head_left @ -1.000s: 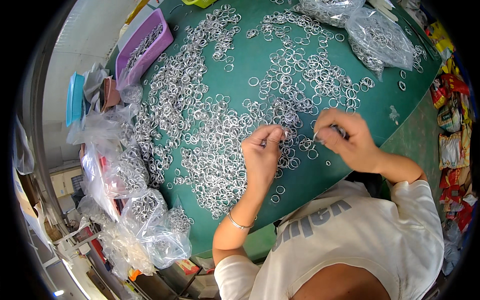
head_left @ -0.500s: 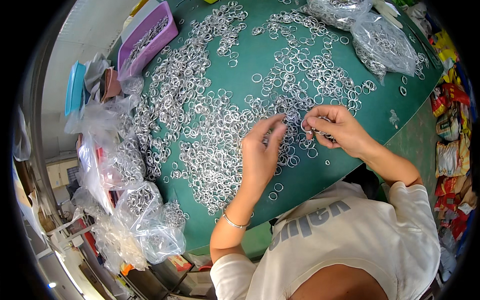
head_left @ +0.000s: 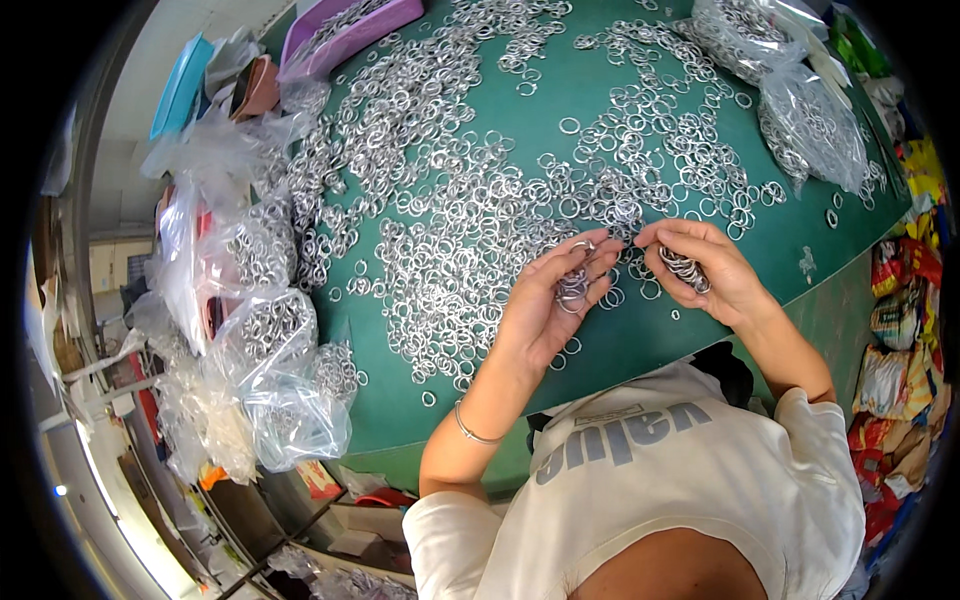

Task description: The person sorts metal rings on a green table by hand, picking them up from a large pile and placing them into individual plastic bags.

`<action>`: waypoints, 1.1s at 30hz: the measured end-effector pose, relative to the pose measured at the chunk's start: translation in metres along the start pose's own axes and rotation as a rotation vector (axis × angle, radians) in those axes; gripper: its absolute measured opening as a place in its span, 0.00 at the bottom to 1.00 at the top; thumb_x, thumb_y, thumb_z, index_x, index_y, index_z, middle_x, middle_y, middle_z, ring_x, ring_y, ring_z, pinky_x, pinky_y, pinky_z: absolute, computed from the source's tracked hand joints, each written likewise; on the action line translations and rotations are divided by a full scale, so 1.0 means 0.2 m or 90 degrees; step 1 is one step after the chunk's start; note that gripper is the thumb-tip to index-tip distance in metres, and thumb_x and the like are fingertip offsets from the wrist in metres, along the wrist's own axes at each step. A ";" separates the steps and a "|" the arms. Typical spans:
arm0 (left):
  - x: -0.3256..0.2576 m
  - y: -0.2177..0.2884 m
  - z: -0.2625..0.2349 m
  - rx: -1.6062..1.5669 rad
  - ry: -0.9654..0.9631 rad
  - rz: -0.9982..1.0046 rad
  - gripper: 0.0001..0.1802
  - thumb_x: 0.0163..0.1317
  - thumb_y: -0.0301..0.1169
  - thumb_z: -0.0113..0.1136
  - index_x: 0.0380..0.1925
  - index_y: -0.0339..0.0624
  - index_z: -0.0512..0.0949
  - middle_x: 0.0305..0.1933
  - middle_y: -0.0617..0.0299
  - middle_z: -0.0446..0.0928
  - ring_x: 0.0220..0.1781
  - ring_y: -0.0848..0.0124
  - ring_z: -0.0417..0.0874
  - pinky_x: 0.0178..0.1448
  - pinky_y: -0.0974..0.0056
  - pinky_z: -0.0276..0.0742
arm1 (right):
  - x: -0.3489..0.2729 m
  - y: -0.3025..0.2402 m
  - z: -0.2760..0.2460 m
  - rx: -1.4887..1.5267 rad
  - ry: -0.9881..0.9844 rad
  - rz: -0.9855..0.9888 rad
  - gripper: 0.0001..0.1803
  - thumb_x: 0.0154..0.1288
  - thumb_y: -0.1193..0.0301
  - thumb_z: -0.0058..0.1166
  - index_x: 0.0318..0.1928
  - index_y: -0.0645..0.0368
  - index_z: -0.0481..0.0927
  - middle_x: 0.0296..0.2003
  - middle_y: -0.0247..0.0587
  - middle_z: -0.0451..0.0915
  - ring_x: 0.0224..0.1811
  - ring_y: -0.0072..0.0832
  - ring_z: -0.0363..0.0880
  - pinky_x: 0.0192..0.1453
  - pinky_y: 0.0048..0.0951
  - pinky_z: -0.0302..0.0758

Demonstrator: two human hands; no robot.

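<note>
Silver metal rings (head_left: 450, 300) lie in a wide, loose layer over the green table (head_left: 530, 105). My left hand (head_left: 548, 305), palm turned up, cups several rings (head_left: 572, 290) behind its curled fingers. Beside it, my right hand (head_left: 715, 268) curls around a bunch of rings (head_left: 684, 270) stacked against the fingers, its thumb and forefinger tips meeting near the pile. Both hands are close together over the near edge of the rings, fingertips a small gap apart. Whether the right fingertips pinch one more ring is too small to tell.
Clear plastic bags of rings (head_left: 290, 390) line the left side. A purple bin (head_left: 365, 35) with rings and a blue tray (head_left: 180, 88) stand at the far left. Another bag (head_left: 815, 130) lies far right. Colourful packages (head_left: 895, 320) are stacked beyond the table's right edge.
My left hand has rolled palm up, so the rings inside it now show. My right hand has turned, exposing its bunch of rings. The whole view has shifted somewhat.
</note>
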State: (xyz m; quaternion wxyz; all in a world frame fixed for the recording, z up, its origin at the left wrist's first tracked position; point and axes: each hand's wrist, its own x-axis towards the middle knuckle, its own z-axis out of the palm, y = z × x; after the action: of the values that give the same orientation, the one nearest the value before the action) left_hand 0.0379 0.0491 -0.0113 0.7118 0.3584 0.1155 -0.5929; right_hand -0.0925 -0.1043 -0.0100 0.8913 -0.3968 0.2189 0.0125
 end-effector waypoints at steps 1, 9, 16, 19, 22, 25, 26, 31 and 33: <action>0.01 -0.01 -0.05 -0.044 -0.082 0.001 0.22 0.61 0.24 0.40 0.55 0.27 0.58 0.56 0.39 0.64 0.57 0.56 0.70 0.55 0.59 0.73 | 0.00 0.01 0.00 0.017 -0.008 0.004 0.14 0.66 0.68 0.41 0.41 0.68 0.73 0.23 0.38 0.71 0.12 0.15 0.61 0.10 0.15 0.53; -0.07 -0.01 -0.05 -0.260 -0.188 -0.012 0.23 0.64 0.35 0.38 0.52 0.26 0.62 0.59 0.41 0.60 0.62 0.50 0.61 0.63 0.52 0.62 | 0.00 0.03 0.01 0.016 0.000 0.024 0.13 0.66 0.67 0.43 0.37 0.68 0.73 0.20 0.35 0.68 0.11 0.16 0.60 0.10 0.16 0.53; -0.04 -0.12 -0.15 -0.348 -0.110 -0.044 0.10 0.67 0.33 0.43 0.38 0.38 0.70 0.20 0.70 0.55 0.20 0.82 0.57 0.16 0.77 0.54 | -0.05 0.01 -0.12 0.172 0.023 0.023 0.13 0.66 0.68 0.44 0.40 0.67 0.74 0.15 0.28 0.63 0.12 0.13 0.56 0.11 0.16 0.51; -0.05 -0.15 -0.18 -0.199 -0.115 -0.006 0.11 0.67 0.30 0.41 0.44 0.35 0.67 0.21 0.71 0.55 0.20 0.83 0.55 0.15 0.79 0.50 | -0.08 -0.03 -0.17 -0.066 0.152 -0.089 0.13 0.65 0.67 0.45 0.41 0.66 0.76 0.13 0.26 0.61 0.12 0.13 0.56 0.12 0.17 0.51; -0.06 -0.14 -0.12 -0.036 -0.010 0.031 0.13 0.66 0.28 0.42 0.48 0.34 0.66 0.24 0.69 0.59 0.21 0.83 0.56 0.16 0.81 0.50 | -0.04 -0.03 -0.24 -0.540 0.311 -0.280 0.11 0.60 0.68 0.52 0.37 0.63 0.80 0.18 0.35 0.74 0.17 0.21 0.69 0.20 0.23 0.65; -0.05 -0.10 -0.08 0.055 0.009 0.035 0.18 0.64 0.24 0.43 0.54 0.32 0.62 0.36 0.65 0.68 0.25 0.83 0.60 0.18 0.82 0.53 | 0.07 -0.05 -0.19 -0.828 0.368 -0.419 0.11 0.52 0.68 0.59 0.35 0.60 0.81 0.30 0.44 0.80 0.27 0.35 0.79 0.32 0.31 0.74; -0.04 -0.09 -0.06 0.091 0.011 0.035 0.19 0.63 0.23 0.44 0.55 0.32 0.62 0.38 0.64 0.69 0.25 0.83 0.60 0.18 0.82 0.53 | 0.11 -0.05 -0.19 -0.906 0.383 -0.465 0.13 0.52 0.66 0.59 0.36 0.60 0.80 0.30 0.45 0.80 0.28 0.37 0.79 0.32 0.32 0.74; 0.00 -0.07 0.04 0.175 0.048 0.049 0.18 0.62 0.23 0.46 0.53 0.31 0.65 0.31 0.67 0.68 0.21 0.85 0.59 0.17 0.82 0.51 | 0.25 0.02 -0.20 -1.143 0.276 -0.427 0.04 0.43 0.75 0.54 0.24 0.57 0.76 0.28 0.44 0.77 0.30 0.43 0.78 0.30 0.40 0.75; 0.04 -0.06 0.02 0.198 -0.017 0.042 0.16 0.63 0.28 0.46 0.49 0.31 0.68 0.22 0.71 0.63 0.17 0.86 0.56 0.17 0.81 0.50 | 0.26 0.01 -0.27 -1.090 0.258 -0.483 0.03 0.46 0.73 0.50 0.24 0.57 0.73 0.26 0.43 0.75 0.26 0.43 0.76 0.27 0.42 0.73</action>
State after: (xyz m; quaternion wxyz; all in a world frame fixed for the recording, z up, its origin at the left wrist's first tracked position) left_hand 0.0290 0.0399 -0.0181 0.6682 0.4600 0.0013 -0.5847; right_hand -0.0662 -0.1496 -0.0650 0.1892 -0.9528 0.1425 -0.1901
